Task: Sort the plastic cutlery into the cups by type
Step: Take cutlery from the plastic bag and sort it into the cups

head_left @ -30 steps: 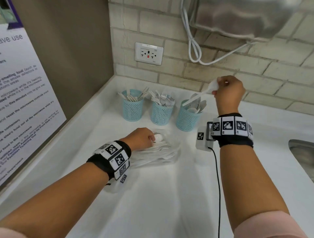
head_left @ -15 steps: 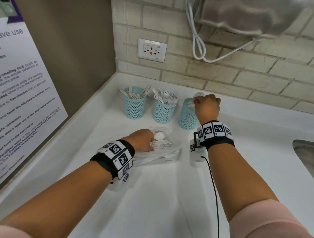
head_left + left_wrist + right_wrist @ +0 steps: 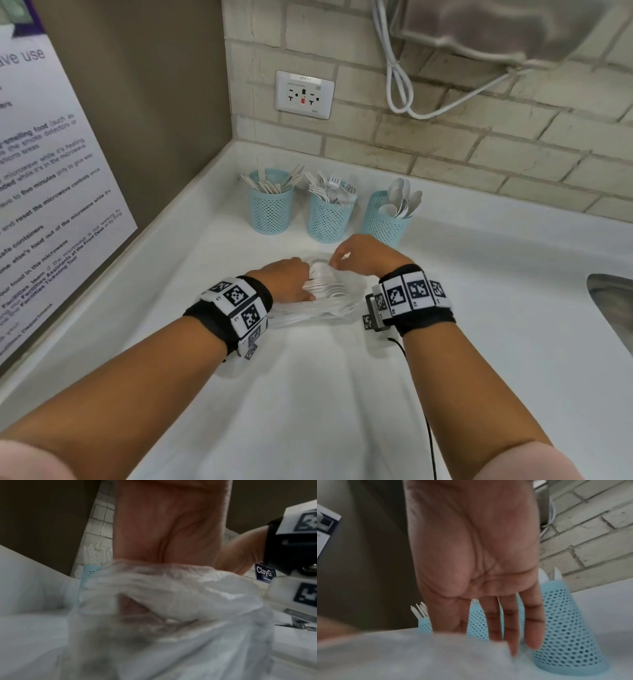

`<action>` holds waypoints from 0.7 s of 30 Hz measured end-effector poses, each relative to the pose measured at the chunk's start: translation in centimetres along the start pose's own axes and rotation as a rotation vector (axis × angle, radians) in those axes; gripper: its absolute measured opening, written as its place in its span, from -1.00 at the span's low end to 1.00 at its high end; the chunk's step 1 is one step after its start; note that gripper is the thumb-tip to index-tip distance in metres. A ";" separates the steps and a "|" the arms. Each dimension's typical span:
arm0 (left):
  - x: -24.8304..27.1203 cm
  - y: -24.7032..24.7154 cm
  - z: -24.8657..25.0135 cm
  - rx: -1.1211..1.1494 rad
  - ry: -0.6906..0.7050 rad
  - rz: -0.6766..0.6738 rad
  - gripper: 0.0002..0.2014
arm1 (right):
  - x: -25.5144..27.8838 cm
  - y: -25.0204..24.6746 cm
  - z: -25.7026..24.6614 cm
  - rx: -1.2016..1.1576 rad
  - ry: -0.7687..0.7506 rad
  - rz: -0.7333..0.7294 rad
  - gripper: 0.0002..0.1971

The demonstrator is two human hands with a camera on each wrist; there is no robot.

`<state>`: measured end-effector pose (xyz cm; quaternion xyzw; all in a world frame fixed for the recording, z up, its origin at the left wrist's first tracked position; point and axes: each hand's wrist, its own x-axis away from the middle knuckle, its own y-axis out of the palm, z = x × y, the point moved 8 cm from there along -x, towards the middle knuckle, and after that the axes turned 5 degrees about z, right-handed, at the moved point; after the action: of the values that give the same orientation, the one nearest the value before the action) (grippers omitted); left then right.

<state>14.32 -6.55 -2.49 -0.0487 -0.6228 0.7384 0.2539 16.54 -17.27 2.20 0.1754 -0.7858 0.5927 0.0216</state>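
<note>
Nearest the person, both hands work at a clear plastic bag [image 3: 308,310] lying on the white counter [image 3: 342,394], with loose white spoons [image 3: 325,286] stacked in its open mouth. The left hand [image 3: 287,279] rests on the bag and the spoon handles; how its fingers lie is hidden under film in the left wrist view, so I cannot tell whether they grip or only press. The right hand [image 3: 363,255] hovers over the spoon bowls, its fingers [image 3: 529,626] long and nearly straight in the right wrist view, reaching down and holding nothing. These pieces look very light, thin and springy, with smooth surfaces that likely slide against each other and against the slippery film, so a nested stack may lift as a clump. A pinch across the narrow neck just behind a bowl, or on the handle, should separate one piece; squeezing the bowl risks flicking it away. Further back stand three blue mesh cups in a row: the knife cup [image 3: 270,209] on the left, the fork cup [image 3: 329,214] in the middle, and the spoon cup [image 3: 385,219] on the right, nearest the right hand, with a brick wall [image 3: 445,144] beyond.
</note>
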 end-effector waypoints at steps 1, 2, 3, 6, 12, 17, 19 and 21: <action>0.1 0.0 0.1 0.001 0.002 0.003 -0.52 | 0.1 0.5 0.4 0.016 0.026 -0.021 -0.74; 0.1 0.0 0.2 -0.009 0.007 0.010 -0.54 | 0.1 1.0 0.8 0.035 0.051 -0.045 -0.69; 0.2 -0.1 0.3 -0.028 0.016 0.024 -0.56 | 0.2 1.4 1.2 0.049 0.076 -0.070 -0.64; 0.3 -0.3 0.9 -0.111 0.045 0.058 -0.62 | 0.5 2.0 2.0 -0.005 0.128 -0.098 -0.57; 0.5 0.1 0.8 -0.132 0.073 0.004 -0.65 | 0.7 1.6 2.7 -0.061 0.147 -0.071 -0.56; 0.7 -1.0 0.9 -0.089 0.087 0.083 -0.72 | 0.7 1.1 3.2 -0.103 0.159 -0.044 -0.57; 0.7 -1.3 0.7 -0.059 0.082 0.094 -0.73 | 0.8 1.1 3.4 -0.122 0.169 -0.045 -0.56; 0.6 -1.3 0.3 0.001 0.061 0.085 -0.74 | 0.8 1.1 3.5 -0.130 0.178 -0.043 -0.56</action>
<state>14.07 -6.38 -1.05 -0.0977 -0.6117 0.7470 0.2413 16.02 -20.51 0.33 0.1372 -0.8135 0.5533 0.1152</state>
